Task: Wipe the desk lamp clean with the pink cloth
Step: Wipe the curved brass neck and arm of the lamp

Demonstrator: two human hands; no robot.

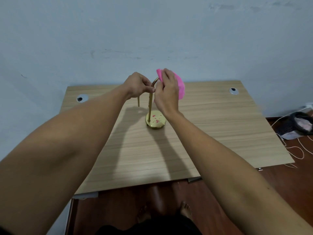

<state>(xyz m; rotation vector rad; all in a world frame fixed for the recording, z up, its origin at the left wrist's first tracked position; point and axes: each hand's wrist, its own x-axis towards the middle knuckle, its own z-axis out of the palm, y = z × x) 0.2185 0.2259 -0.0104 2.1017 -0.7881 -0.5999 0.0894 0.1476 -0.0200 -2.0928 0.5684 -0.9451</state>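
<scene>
A gold desk lamp (150,106) stands on the wooden desk (211,126), with a round base that carries red marks and a thin upright stem curving over at the top. My left hand (138,85) pinches the stem near its upper bend. My right hand (166,92) holds the pink cloth (180,87) bunched against the top curve of the lamp. The cloth sticks out behind and to the right of the fingers. The lamp's head is mostly hidden behind my left hand; a gold tip hangs below it.
Two round cable grommets (82,98) (233,91) sit near the desk's back corners. A pale wall rises right behind the desk. On the floor at the right lie a dark bag (298,124) and loose white cords (294,150). My feet show under the front edge.
</scene>
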